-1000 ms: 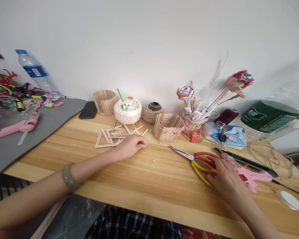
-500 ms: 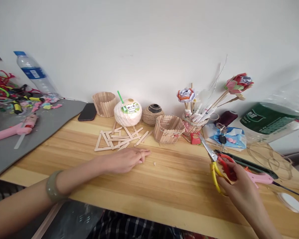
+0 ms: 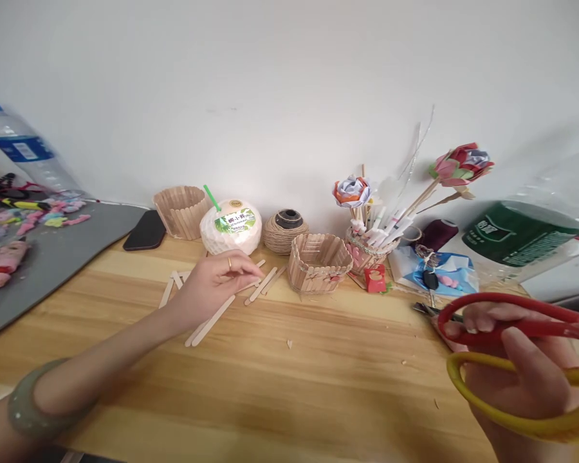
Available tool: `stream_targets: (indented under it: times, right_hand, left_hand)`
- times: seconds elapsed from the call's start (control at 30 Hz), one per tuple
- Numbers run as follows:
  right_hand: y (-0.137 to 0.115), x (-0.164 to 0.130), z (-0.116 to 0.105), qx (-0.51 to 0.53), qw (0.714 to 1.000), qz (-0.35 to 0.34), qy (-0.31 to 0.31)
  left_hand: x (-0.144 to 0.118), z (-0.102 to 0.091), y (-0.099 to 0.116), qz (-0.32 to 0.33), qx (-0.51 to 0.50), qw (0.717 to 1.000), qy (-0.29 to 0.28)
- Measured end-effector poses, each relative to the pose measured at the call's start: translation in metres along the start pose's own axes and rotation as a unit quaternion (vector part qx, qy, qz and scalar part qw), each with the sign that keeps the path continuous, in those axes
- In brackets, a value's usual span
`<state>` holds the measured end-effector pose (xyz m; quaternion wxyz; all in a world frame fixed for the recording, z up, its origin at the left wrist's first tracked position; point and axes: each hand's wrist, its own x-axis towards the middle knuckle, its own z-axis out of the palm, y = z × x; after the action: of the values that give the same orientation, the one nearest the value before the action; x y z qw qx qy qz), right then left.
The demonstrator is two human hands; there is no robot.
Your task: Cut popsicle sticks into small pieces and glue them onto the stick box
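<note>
My left hand (image 3: pixel 219 283) is over the loose craft sticks, fingers pinched together. Two craft sticks (image 3: pixel 212 321) slant out from beneath it toward the table's front; the fingers appear closed on a stick, partly hidden. In my right hand (image 3: pixel 525 366) are scissors with a red and a yellow handle (image 3: pixel 487 419), held close to the camera. Their handle loops point left, and the blades are out of view. Beyond the left hand stands a small basket made of craft sticks (image 3: pixel 320 263). More loose craft sticks (image 3: pixel 262 286) lie beside the fingers.
Along the wall stand another stick basket (image 3: pixel 181 212), a wrapped coconut (image 3: pixel 231 231), a twine roll (image 3: pixel 286 235) and a pot (image 3: pixel 369 251) with paper flowers. A phone (image 3: pixel 145 230) lies left. A large green-labelled bottle (image 3: pixel 516 233) lies right, a small red box (image 3: pixel 375 279) near the pot.
My left hand has lifted from lying on the table and moved left onto the sticks, shifting some forward. My right hand has brought the scissors nearer and turned their handles leftward. The view has shifted.
</note>
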<state>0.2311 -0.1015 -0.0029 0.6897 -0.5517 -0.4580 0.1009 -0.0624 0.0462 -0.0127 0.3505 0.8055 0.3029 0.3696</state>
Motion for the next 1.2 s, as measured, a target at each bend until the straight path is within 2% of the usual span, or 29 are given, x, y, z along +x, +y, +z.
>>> stream_targets:
  times: [0.07, 0.13, 0.27, 0.4, 0.5, 0.67, 0.77, 0.87, 1.0, 1.2]
  right_hand:
    - [-0.005, 0.009, 0.016, 0.094, 0.996, 0.011, -0.003]
    - [-0.011, 0.018, 0.032, 0.172, 0.984, 0.026, -0.032]
    - [-0.014, 0.025, 0.058, 0.221, 0.97, 0.05, -0.085]
    - [-0.001, 0.013, 0.068, 0.215, 0.963, 0.072, -0.15]
    - [0.011, -0.001, 0.065, 0.177, 0.958, 0.102, -0.2]
    - [0.014, -0.02, 0.056, 0.08, 0.938, 0.156, -0.3]
    - [0.012, -0.026, 0.055, 0.06, 0.925, 0.171, -0.334]
    - [0.009, -0.028, 0.058, 0.053, 0.928, 0.189, -0.316]
    - [0.003, -0.029, 0.067, 0.025, 0.943, 0.225, -0.245]
    - [-0.002, -0.029, 0.073, 0.045, 0.964, 0.193, -0.177]
  left_hand:
    - [0.011, 0.008, 0.011, -0.057, -0.062, 0.996, 0.033]
    - [0.022, 0.017, 0.02, -0.099, -0.113, 0.988, 0.043]
    - [0.04, 0.033, 0.031, -0.136, -0.233, 0.962, 0.037]
    - [0.047, 0.047, 0.033, -0.173, -0.331, 0.928, -0.005]
    - [0.045, 0.055, 0.032, -0.214, -0.351, 0.911, -0.03]
    - [0.042, 0.057, 0.035, -0.231, -0.374, 0.898, -0.028]
    - [0.04, 0.056, 0.039, -0.227, -0.404, 0.886, -0.029]
    - [0.039, 0.056, 0.045, -0.231, -0.417, 0.879, -0.028]
    - [0.032, 0.06, 0.051, -0.236, -0.425, 0.873, -0.044]
    - [0.022, 0.072, 0.05, -0.26, -0.399, 0.875, -0.081]
